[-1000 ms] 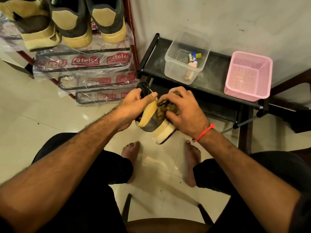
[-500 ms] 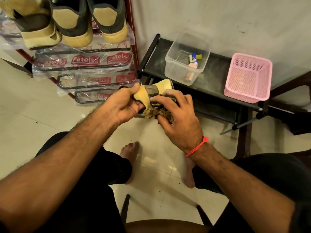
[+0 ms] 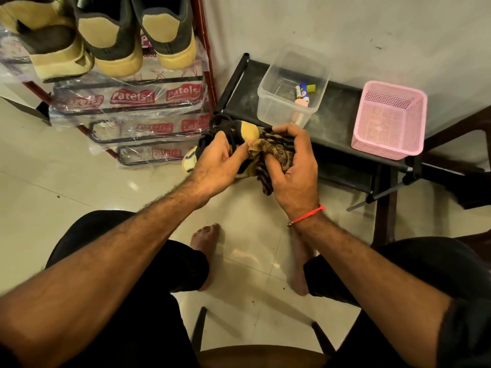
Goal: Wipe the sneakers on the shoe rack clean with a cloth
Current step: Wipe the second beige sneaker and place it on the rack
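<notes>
While the left hand (image 3: 215,160) grips the sneaker (image 3: 248,132), the right hand (image 3: 292,166) clutches the cloth (image 3: 276,152) against it.

Warm, yellowish indoor light fills the scene, moderately bright and fairly even. Its source seems to sit overhead: small bright glare spots shine on the glossy floor tiles (image 3: 79,187), one just left of the forearms and others between the bare feet. The clear plastic wrap (image 3: 127,107) on the lower shelves of the shoe rack also catches white highlights. Shadows are soft; a dark pool lies under the low black stand (image 3: 337,134) and beneath the legs. Wide-angle distortion bends the forearms outward and stretches things near the corners. The centre is reasonably sharp, though fine texture looks smeared and slightly soft throughout.
</notes>
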